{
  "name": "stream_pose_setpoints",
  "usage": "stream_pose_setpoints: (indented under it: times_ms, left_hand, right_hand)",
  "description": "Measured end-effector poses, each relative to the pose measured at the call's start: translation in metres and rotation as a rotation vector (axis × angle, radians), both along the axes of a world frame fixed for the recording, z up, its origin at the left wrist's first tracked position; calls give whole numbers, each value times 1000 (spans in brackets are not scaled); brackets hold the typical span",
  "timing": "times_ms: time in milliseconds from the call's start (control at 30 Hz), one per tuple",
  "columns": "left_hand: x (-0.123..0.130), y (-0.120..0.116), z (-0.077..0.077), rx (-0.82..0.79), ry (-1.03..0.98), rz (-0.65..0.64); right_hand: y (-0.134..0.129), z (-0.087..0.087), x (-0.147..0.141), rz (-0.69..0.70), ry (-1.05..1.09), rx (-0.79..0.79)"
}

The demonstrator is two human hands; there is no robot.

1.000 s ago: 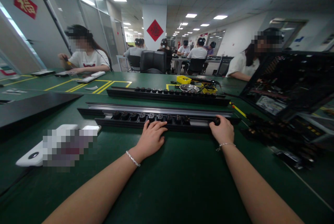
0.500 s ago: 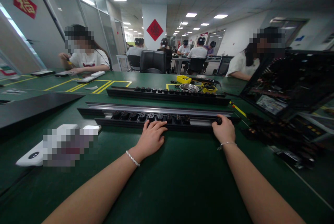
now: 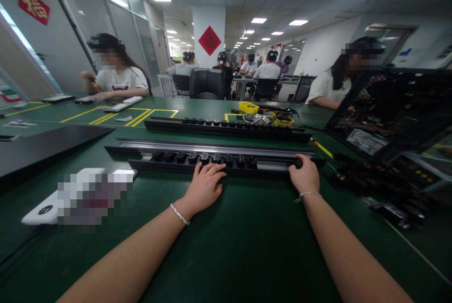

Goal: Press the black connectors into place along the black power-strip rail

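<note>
Here's the front black rail [image 3: 243, 174] on the green table [image 3: 240, 246], a row of black sockets [image 3: 205, 157] lined up along it! The left hand [image 3: 208, 187] rests at its near edge, fingers loosely apart, tips just beside the middle sockets. Over at the rail's right end, the right hand [image 3: 305, 176] has thumb and forefinger pinched on a small black part [image 3: 298, 163]. Behind the rail runs a second black rail [image 3: 226, 129], with a yellow bin [image 3: 248, 107] farther beyond.
</note>
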State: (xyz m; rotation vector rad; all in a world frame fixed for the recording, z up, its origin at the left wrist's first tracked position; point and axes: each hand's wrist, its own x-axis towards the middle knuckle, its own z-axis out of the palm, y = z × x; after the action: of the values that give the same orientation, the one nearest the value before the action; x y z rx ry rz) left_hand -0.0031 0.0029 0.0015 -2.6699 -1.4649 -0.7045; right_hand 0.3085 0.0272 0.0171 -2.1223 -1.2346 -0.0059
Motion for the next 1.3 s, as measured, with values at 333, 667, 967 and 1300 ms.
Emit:
stream_pose_setpoints:
  times_ms: [333, 667, 967, 1300]
  left_hand:
    - [0, 1, -2, 15, 7, 4]
    - [0, 0, -1, 9, 2, -3]
    - [-1, 1, -1, 11, -1, -7]
    - [0, 0, 0, -2, 0, -3]
  right_hand:
    - [3, -4, 11, 0, 31, 53]
    - [5, -6, 18, -32, 37, 86]
    - [2, -4, 29, -110, 77, 32]
    - [-2, -8, 57, -189, 152, 118]
